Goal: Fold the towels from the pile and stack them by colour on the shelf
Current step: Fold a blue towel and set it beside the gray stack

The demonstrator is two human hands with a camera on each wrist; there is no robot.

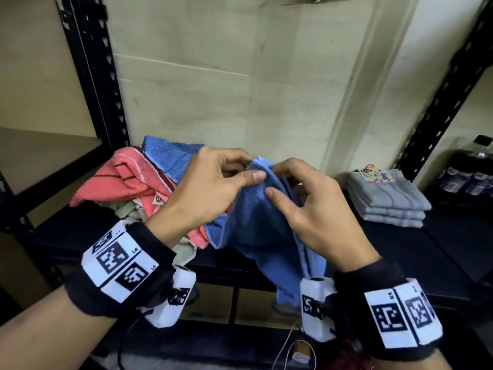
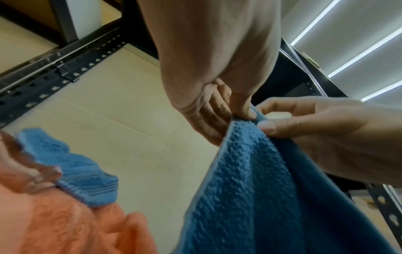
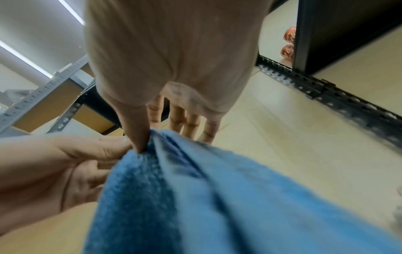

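A light blue towel [image 1: 262,228] hangs in front of me, held up by its top edge over the dark shelf [image 1: 416,252]. My left hand [image 1: 213,182] pinches that edge between thumb and fingers. Right beside it my right hand [image 1: 301,198] pinches the same edge, thumb on the near face. The wrist views show the blue towel [image 2: 245,189] [image 3: 195,197] draping down from both pinches. Behind my left hand lies the pile: a coral striped towel [image 1: 120,182], a second blue towel [image 1: 170,156] and a pale one [image 1: 128,209] underneath.
A stack of folded grey towels [image 1: 386,198] with a paper label sits at the right of the shelf. Black slotted uprights [image 1: 93,70] stand at left and right. Wrapped bottles [image 1: 469,169] stand far right. Cardboard boxes [image 1: 213,303] and cables lie below.
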